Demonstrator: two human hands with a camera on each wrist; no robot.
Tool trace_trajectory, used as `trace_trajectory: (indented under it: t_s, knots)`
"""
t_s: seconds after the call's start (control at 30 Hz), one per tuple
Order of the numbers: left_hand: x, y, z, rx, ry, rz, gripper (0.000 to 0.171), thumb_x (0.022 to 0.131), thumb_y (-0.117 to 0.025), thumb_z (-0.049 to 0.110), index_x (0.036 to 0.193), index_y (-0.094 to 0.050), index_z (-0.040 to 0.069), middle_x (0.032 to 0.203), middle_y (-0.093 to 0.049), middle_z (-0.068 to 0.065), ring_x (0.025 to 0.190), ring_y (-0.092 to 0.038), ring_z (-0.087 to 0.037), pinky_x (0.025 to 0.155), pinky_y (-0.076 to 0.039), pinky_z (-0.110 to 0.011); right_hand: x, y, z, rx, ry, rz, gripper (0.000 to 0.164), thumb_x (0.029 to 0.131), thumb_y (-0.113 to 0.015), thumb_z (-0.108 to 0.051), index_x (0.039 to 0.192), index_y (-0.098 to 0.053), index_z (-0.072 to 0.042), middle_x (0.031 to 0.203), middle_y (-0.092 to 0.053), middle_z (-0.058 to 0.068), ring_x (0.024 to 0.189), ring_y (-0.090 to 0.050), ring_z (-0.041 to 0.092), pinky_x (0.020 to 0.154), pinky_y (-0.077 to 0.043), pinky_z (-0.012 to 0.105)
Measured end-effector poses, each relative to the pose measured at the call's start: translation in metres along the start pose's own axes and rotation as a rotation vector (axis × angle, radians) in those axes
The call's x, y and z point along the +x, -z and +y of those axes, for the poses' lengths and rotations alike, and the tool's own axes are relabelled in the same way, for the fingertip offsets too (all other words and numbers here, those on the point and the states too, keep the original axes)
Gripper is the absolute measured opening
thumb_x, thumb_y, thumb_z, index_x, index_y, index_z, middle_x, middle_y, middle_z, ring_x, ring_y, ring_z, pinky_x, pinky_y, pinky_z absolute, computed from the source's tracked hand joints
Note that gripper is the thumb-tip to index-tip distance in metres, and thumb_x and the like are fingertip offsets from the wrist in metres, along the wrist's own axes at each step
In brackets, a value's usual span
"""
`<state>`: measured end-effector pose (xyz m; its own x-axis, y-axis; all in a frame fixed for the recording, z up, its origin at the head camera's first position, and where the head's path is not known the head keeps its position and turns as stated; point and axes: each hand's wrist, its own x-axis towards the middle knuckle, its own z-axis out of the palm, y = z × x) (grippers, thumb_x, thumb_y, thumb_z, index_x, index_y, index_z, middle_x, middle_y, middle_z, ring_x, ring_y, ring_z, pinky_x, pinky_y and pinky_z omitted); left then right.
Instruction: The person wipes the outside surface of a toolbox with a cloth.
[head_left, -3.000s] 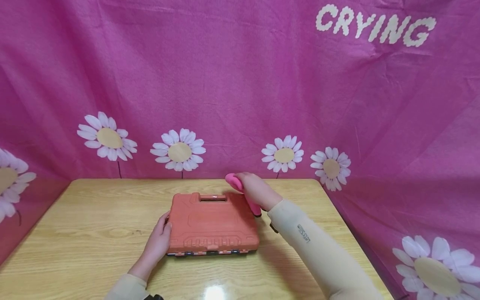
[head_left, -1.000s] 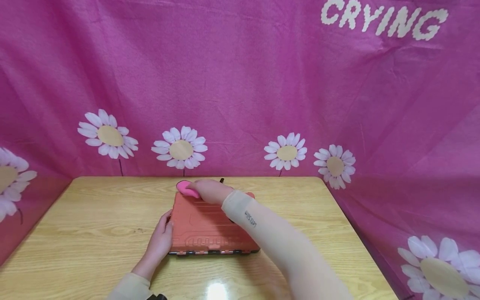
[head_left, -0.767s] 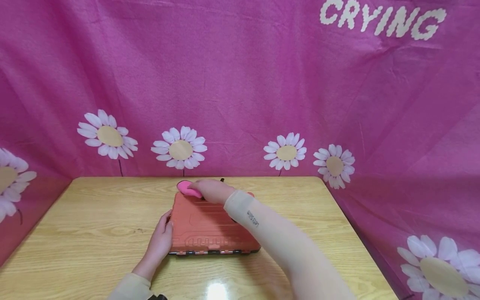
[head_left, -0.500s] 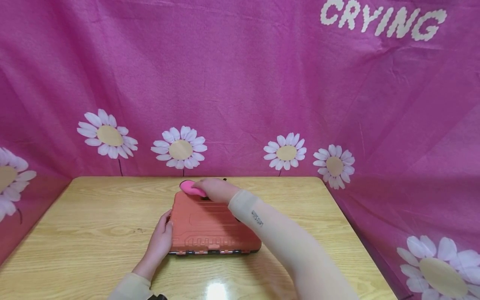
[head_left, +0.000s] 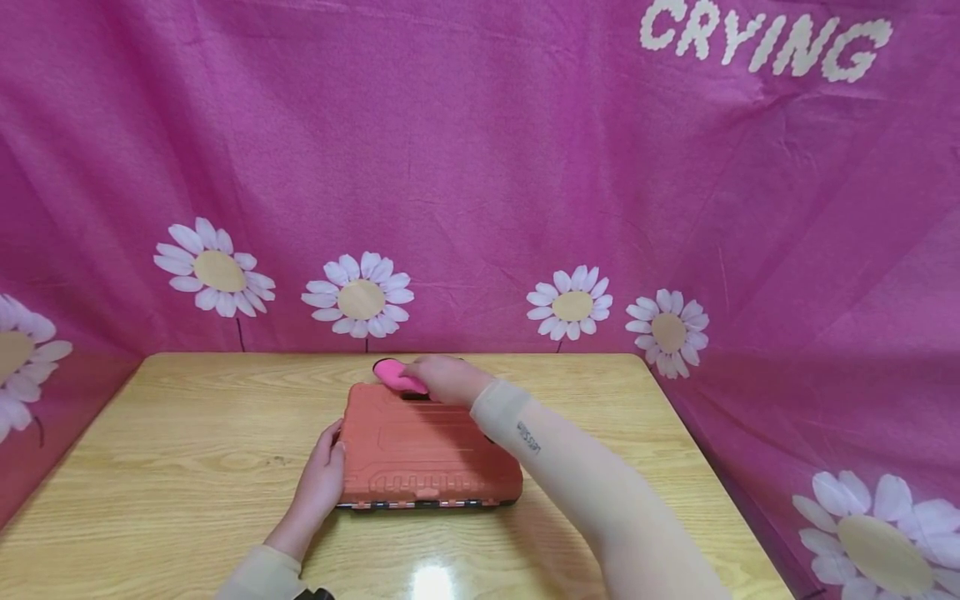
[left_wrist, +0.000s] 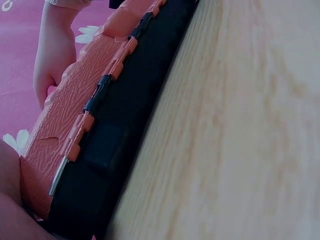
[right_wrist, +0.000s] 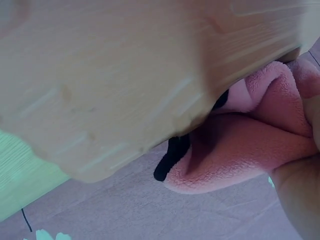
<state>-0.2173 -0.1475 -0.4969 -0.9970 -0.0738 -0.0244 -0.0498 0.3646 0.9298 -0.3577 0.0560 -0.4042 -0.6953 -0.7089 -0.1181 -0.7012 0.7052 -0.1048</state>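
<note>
An orange plastic tool case point(head_left: 408, 454) lies closed on the table, its latched black-edged side toward me. My left hand point(head_left: 322, 479) grips the case's left side, thumb on top; in the left wrist view only part of that left hand point(left_wrist: 15, 200) shows at the corner. Over the far edge, by the case's handle, my right hand point(head_left: 448, 382) holds a pink cloth point(head_left: 397, 377) with black edging. Up close in the right wrist view, the fluffy cloth point(right_wrist: 235, 150) is bunched and folded against the case's edge. My right fingertips are hidden.
The wooden table point(head_left: 195, 450) spreads out around the case. A magenta curtain point(head_left: 465, 167) with printed daisies hangs behind it and at both sides. My right forearm crosses above the case's right part.
My right hand with the cloth went from the case's far right corner to its far left, then slid back rightward along the far edge. My left hand stays on the case.
</note>
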Motion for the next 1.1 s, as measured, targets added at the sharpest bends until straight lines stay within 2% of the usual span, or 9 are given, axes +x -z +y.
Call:
trace_trajectory:
  t_s: [0.13, 0.27, 0.37, 0.43, 0.6, 0.73, 0.83, 0.97, 1.1]
  knots:
    - [0.000, 0.000, 0.000, 0.001, 0.001, -0.003, 0.053, 0.111, -0.024, 0.012, 0.160, -0.020, -0.006, 0.164, -0.025, -0.033, 0.154, -0.019, -0.048, 0.126, -0.017, -0.061, -0.003, -0.002, 0.006, 0.036, -0.001, 0.012, 0.032, 0.109, -0.046, -0.019, 0.134, -0.066, -0.017, 0.104, -0.068, 0.002, 0.095, -0.060, 0.015, 0.099, -0.050, 0.031]
    - [0.000, 0.000, 0.001, 0.003, 0.003, -0.002, 0.053, 0.111, -0.024, 0.013, 0.160, -0.019, -0.006, 0.164, -0.025, -0.033, 0.154, -0.020, -0.048, 0.126, -0.017, -0.062, -0.006, -0.003, 0.011, 0.109, -0.035, 0.023, 0.031, 0.109, -0.044, -0.025, 0.123, -0.070, -0.017, 0.099, -0.068, 0.004, 0.096, -0.063, 0.018, 0.099, -0.050, 0.031]
    - [0.000, 0.000, 0.002, 0.002, 0.006, -0.004, 0.053, 0.111, -0.024, 0.012, 0.160, -0.019, -0.006, 0.164, -0.025, -0.033, 0.154, -0.019, -0.048, 0.126, -0.017, -0.062, -0.007, -0.004, 0.013, 0.124, -0.038, 0.027, 0.033, 0.109, -0.046, -0.032, 0.119, -0.073, -0.016, 0.106, -0.072, 0.003, 0.106, -0.067, 0.019, 0.104, -0.049, 0.031]
    - [-0.001, 0.000, 0.002, 0.000, 0.007, -0.006, 0.053, 0.111, -0.023, 0.012, 0.160, -0.019, -0.006, 0.164, -0.024, -0.033, 0.154, -0.019, -0.048, 0.126, -0.017, -0.062, -0.008, -0.004, 0.015, 0.133, -0.054, 0.028, 0.034, 0.109, -0.046, -0.034, 0.122, -0.073, -0.017, 0.117, -0.073, 0.001, 0.114, -0.067, 0.019, 0.109, -0.048, 0.031]
    - [-0.001, -0.001, 0.002, -0.006, 0.005, -0.001, 0.052, 0.111, -0.024, 0.011, 0.160, -0.020, -0.007, 0.163, -0.026, -0.033, 0.154, -0.020, -0.048, 0.126, -0.017, -0.062, -0.009, -0.006, 0.020, 0.013, 0.002, 0.026, 0.030, 0.108, -0.051, -0.032, 0.121, -0.073, -0.016, 0.117, -0.074, 0.003, 0.113, -0.068, 0.020, 0.107, -0.050, 0.033]
    - [-0.001, -0.001, 0.002, -0.016, 0.012, -0.004, 0.053, 0.110, -0.023, 0.011, 0.160, -0.020, -0.006, 0.163, -0.025, -0.033, 0.154, -0.020, -0.048, 0.126, -0.017, -0.061, -0.009, -0.007, 0.025, -0.138, 0.078, 0.039, 0.018, 0.103, -0.061, -0.016, 0.115, -0.074, -0.015, 0.110, -0.074, 0.001, 0.104, -0.068, 0.017, 0.102, -0.053, 0.030]
    - [-0.001, -0.001, 0.002, -0.016, 0.008, -0.001, 0.052, 0.111, -0.024, 0.011, 0.160, -0.020, -0.006, 0.163, -0.025, -0.033, 0.154, -0.020, -0.048, 0.126, -0.017, -0.062, -0.010, -0.008, 0.028, -0.203, 0.097, 0.043, 0.020, 0.097, -0.064, -0.005, 0.111, -0.074, -0.015, 0.104, -0.073, 0.001, 0.097, -0.066, 0.016, 0.096, -0.055, 0.028]
    - [-0.001, -0.001, 0.003, -0.012, 0.003, 0.005, 0.052, 0.111, -0.024, 0.011, 0.160, -0.020, -0.007, 0.163, -0.026, -0.034, 0.154, -0.021, -0.049, 0.126, -0.018, -0.062, -0.013, -0.006, 0.030, -0.199, 0.096, 0.047, 0.022, 0.097, -0.065, -0.004, 0.114, -0.075, -0.015, 0.107, -0.075, 0.002, 0.100, -0.068, 0.017, 0.097, -0.055, 0.028]
    - [-0.001, -0.002, 0.004, -0.018, 0.010, 0.004, 0.052, 0.111, -0.023, 0.012, 0.160, -0.020, -0.006, 0.163, -0.025, -0.034, 0.153, -0.020, -0.049, 0.126, -0.018, -0.063, -0.017, -0.002, 0.030, -0.178, 0.106, 0.052, 0.027, 0.098, -0.065, -0.005, 0.121, -0.074, -0.014, 0.117, -0.075, 0.003, 0.109, -0.070, 0.018, 0.104, -0.053, 0.029]
